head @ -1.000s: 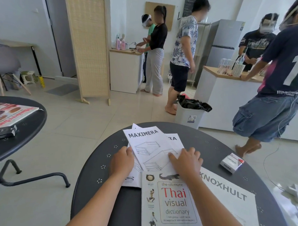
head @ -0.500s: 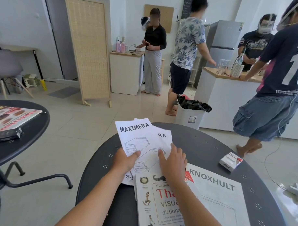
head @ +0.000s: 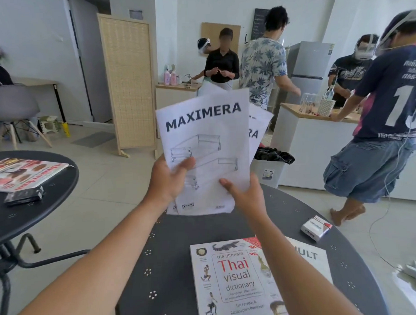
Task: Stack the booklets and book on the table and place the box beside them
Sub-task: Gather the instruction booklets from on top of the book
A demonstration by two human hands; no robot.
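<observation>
Desk [head: 173,271], dark, round, perforated: nearest item, Thai visual dictionary [head: 232,281], flat, cover up, long axis running away from the wearer, title upright to them. It lies on the KNOXHULT booklet [head: 309,259], which shows past its right edge; likely the stack's base.

Box [head: 316,227], small, white and red: flat on the desk, well right of the book, not yet placed.

Left hand [head: 166,184] and right hand [head: 247,198]: fingers closed on the lower edges of two MAXIMERA booklets [head: 202,152], raised clear of the desk, probably to square them before stacking. Booklets near upright, long axis vertical, titles upward, the rear one fanned out rightward.
</observation>
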